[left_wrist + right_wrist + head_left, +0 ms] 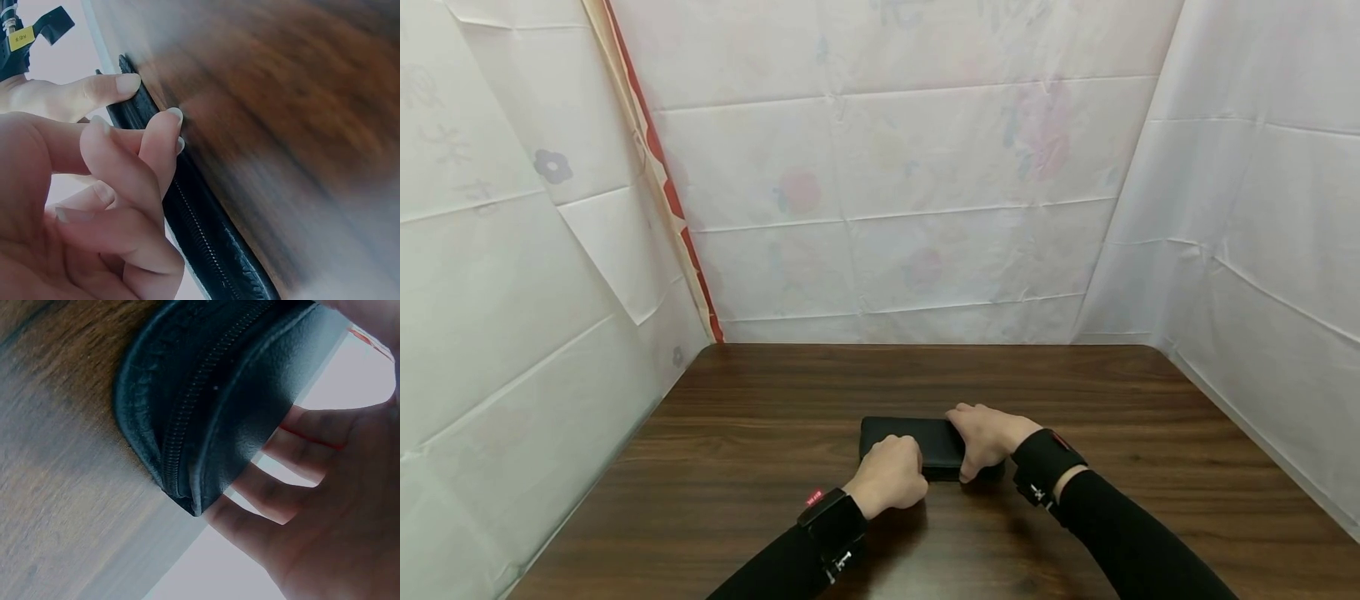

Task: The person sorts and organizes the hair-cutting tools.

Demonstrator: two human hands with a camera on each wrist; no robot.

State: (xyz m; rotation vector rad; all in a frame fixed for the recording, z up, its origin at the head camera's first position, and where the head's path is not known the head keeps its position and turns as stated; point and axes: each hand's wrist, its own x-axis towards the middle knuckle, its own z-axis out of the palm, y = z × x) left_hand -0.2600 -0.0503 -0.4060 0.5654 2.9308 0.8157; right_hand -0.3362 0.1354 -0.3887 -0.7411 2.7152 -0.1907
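Note:
A black leather-like zip wallet lies flat on the brown wooden table. My left hand is at its near edge, fingers curled, with the fingertips pinching at the zipper in the left wrist view; any pull tab is hidden between them. Over the wallet's right part, my right hand grips it, thumb on the near edge and fingers across the top toward the far side. Close up in the right wrist view, the zipper runs round the wallet's rounded end, and its teeth look joined there.
The wooden tabletop extends around the wallet to both sides. White patterned sheets hang behind it and along the left and right. A red-and-cream strip runs down the back left corner. Black bands circle both wrists.

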